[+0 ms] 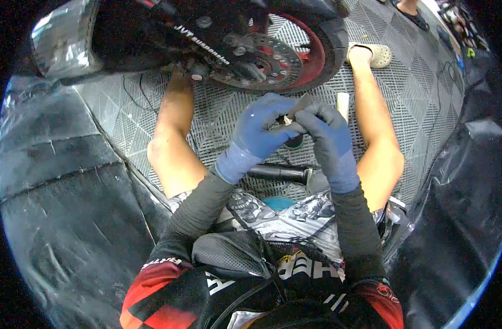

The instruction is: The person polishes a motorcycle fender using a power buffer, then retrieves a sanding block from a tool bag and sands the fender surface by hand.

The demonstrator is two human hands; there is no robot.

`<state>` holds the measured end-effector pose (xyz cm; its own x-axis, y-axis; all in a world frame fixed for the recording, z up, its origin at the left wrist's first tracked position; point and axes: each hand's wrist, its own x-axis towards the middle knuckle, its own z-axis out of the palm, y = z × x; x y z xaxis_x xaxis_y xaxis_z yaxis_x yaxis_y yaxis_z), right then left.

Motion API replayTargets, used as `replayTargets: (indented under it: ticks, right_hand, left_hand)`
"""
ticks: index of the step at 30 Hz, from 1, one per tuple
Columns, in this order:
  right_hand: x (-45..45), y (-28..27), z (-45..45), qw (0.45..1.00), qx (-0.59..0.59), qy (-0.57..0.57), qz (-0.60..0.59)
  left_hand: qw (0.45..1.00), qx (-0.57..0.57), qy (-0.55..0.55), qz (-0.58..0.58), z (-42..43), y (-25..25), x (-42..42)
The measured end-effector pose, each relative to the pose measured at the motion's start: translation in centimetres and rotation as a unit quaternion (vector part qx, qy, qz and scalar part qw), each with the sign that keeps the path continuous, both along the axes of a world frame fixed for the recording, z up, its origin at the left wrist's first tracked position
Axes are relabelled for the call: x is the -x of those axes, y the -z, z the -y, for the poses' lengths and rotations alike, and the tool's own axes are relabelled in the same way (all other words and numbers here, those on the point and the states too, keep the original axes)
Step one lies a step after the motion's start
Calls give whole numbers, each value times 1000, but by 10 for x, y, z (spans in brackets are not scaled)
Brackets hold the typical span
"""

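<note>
My left hand [259, 134], in a blue knitted glove, is closed with thumb and fingers around a small whitish piece [287, 120]. My right hand [329, 134], in a glove with grey fingers and a blue cuff, pinches at a thin brownish flat piece [301, 104] right beside it. The two hands nearly touch between my knees. Fingers cover most of both pieces, so their kind cannot be made out. Just ahead stands a motorcycle wheel [320, 55] with a brake disc [286, 60] and a black fork leg [207, 46] lettered "JVT Suspension".
Below my hands a black cylinder [278, 172] lies on the grey grated floor [421, 93]. A pale upright object [343, 104] is beside my right hand. Part of a teal round item [278, 203] shows near my lap. Black sheeting [59, 181] flanks me. Another person's foot [413, 11] appears top right.
</note>
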<state>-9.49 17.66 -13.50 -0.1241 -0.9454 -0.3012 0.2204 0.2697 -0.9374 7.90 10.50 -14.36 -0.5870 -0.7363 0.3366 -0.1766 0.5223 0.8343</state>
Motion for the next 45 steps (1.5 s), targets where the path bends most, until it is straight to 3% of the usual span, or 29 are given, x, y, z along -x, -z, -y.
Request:
replayTargets:
  ticks: [6, 9, 11, 16, 18, 20, 21, 22, 23, 25, 26, 27, 28, 29, 32, 34, 37, 40, 45]
  right_hand:
    - [-24, 23, 12, 991, 84, 16, -100]
    - [-36, 20, 16, 986, 103, -20, -127]
    - [-54, 15, 17, 985, 76, -64, -141]
    - [-67, 32, 24, 983, 25, -84, -159]
    - [-60, 35, 32, 974, 113, -18, -194]
    - [-34, 25, 49, 976, 97, -33, -190]
    - [-22, 23, 60, 923, 214, -25, -319]
    - [-15, 12, 68, 838, 324, -15, -438]
    - [-5, -4, 73, 809, 321, -51, -489]
    - [7, -32, 89, 755, 319, -94, -565]
    - [11, -39, 98, 758, 316, -92, -564]
    - [14, -46, 107, 701, 363, -105, -604]
    - [16, -53, 115, 639, 409, -118, -640]
    - [17, -58, 122, 623, 434, -122, -639]
    - [11, -66, 140, 585, 452, -98, -666]
    - [3, -67, 144, 603, 432, -81, -665]
    - [2, -62, 156, 534, 485, -40, -691]
    - [-1, -54, 159, 562, 539, -12, -627]
    - [2, -43, 166, 563, 552, 1, -615]
  left_hand:
    - [999, 27, -18, 1, 6, 4, -26]
    - [995, -44, -81, -27, 4, 13, -34]
    - [986, 6, -140, -91, 6, 23, -33]
    - [979, -37, -131, -150, 9, 33, -34]
    - [980, -43, -129, -148, 19, 34, -48]
    - [943, -178, -220, -172, 30, 30, -71]
    - [943, -178, -221, -172, 30, 25, -78]
    - [955, -52, -281, -84, 31, 18, -84]
    - [940, 76, -332, 7, 32, 11, -85]
    - [939, 132, -318, 3, 36, -5, -80]
    - [934, 186, -304, -1, 39, -14, -77]
    - [935, 185, -302, 0, 48, -23, -74]
    - [929, 254, -268, 10, 59, -31, -70]
    - [917, 324, -233, 20, 67, -37, -67]
    - [909, 310, -280, -6, 81, -47, -58]
    - [908, 309, -282, -23, 95, -47, -55]
    - [901, 309, -301, -41, 101, -52, -52]
    - [894, 305, -322, -64, 104, -44, -49]
    - [889, 291, -341, -97, 105, -31, -47]
